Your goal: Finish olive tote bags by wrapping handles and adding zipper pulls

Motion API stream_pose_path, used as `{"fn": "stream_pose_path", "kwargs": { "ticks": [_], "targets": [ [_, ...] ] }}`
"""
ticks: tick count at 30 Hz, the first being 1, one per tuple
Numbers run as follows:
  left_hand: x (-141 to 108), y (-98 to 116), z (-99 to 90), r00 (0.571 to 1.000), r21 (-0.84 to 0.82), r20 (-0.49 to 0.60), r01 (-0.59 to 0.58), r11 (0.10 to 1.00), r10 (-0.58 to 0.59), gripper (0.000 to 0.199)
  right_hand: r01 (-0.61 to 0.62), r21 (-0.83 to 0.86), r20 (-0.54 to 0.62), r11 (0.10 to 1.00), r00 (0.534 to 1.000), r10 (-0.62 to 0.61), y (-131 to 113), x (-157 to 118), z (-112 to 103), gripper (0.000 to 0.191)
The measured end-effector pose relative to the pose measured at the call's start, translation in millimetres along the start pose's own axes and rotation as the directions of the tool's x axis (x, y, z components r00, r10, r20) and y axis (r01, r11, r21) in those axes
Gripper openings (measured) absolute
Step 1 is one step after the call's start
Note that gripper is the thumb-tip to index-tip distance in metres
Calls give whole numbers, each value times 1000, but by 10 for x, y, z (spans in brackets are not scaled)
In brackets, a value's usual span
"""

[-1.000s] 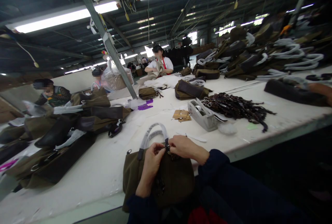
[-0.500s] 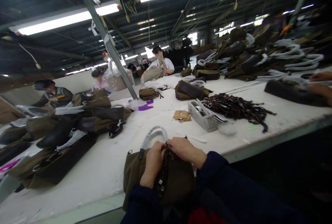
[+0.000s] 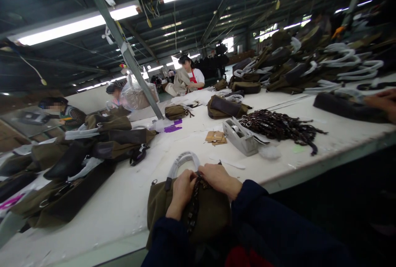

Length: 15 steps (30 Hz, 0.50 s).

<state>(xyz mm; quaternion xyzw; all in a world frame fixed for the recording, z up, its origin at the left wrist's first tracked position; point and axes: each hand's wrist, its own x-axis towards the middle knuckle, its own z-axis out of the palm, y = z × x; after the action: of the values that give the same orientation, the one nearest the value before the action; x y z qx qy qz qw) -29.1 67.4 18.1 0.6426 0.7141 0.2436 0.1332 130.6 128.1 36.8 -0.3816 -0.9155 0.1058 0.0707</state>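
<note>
My left hand point(image 3: 182, 190) and my right hand point(image 3: 219, 178) meet at the top of an olive canvas handbag point(image 3: 213, 213) lying on the table's near edge. Both hands pinch a dark braided strap with small metal fittings point(image 3: 194, 206), which hangs down the bag's front. Its upper end is hidden by my fingers. Just behind my hands rises the bag's handle, wrapped in white plastic point(image 3: 183, 160).
On the white table point(image 3: 130, 201) stand a grey tape dispenser point(image 3: 239, 136), a heap of dark straps point(image 3: 280, 129), and small cardboard tags point(image 3: 215, 137). Stacked bags lie left point(image 3: 71, 168) and right point(image 3: 287, 65). A co-worker's hand point(image 3: 383, 102) rests at far right; other workers sit beyond.
The dark strap now shows clearly down the bag's front, and my hands have come closer together around it. A co-worker's hand has entered at the right edge.
</note>
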Motion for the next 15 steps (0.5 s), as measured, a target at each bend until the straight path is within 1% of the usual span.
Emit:
{"fn": "stream_pose_path", "kwargs": {
  "ticks": [2, 4, 7, 9, 11, 13, 14, 15],
  "targets": [
    [-18, 14, -60, 999, -19, -10, -31, 999, 31, 6, -2, 61, -14, 998, 1000, 3, 57, -19, -19, 19],
    [-51, 56, -180, 996, -43, -43, -85, 995, 84, 8, -4, 174, -34, 985, 999, 10, 148, -52, -86, 17],
    [-104, 180, -411, 981, -54, -85, -178, 983, 173, 10, 19, 403, -83, 915, 996, 16, 288, -87, -198, 22],
    [-123, 292, -536, 970, -63, -76, -236, 970, 231, 10, 46, 588, -86, 808, 996, 6, 330, -91, -235, 25],
    [-122, 397, -610, 957, -87, -54, -289, 953, 286, 11, 31, 760, -17, 649, 999, -27, 317, -88, -230, 25],
    [-100, 461, -632, 948, -128, -45, -317, 940, 314, 12, -15, 866, 60, 500, 995, -74, 276, -88, -197, 25],
    [-83, 469, -625, 949, -151, -48, -315, 937, 311, 12, -29, 893, 75, 449, 994, -84, 257, -90, -176, 26],
    [-65, 458, -608, 954, -178, -56, -300, 937, 295, 12, -34, 909, 75, 416, 994, -82, 246, -92, -154, 27]
  ]
}}
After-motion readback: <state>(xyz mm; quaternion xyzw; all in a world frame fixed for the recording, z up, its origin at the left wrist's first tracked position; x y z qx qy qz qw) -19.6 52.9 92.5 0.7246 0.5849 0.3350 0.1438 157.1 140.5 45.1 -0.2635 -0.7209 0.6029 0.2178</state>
